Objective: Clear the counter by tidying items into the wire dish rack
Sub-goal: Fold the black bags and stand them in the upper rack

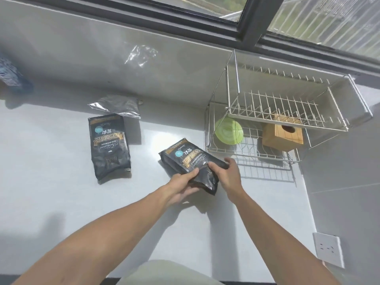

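Note:
Both hands hold one black coffee bag (185, 159) at its near end, just above the grey counter (51, 182). My left hand (183, 186) grips its lower left side, thumb on top. My right hand (228, 171) grips its right edge. A second black coffee bag (109, 145) lies flat to the left, untouched. A silver foil pouch (117, 105) lies behind it by the wall. The two-tier wire dish rack (287, 118) stands at the right; its lower tier holds a green bowl (228, 130) and a wooden tissue box (282, 134).
The rack's upper tier (271, 103) has only bare wires. A blue patterned cloth (12, 75) hangs at the far left. A wall socket (329, 251) sits on the right wall. A window frame (246, 23) runs along the back.

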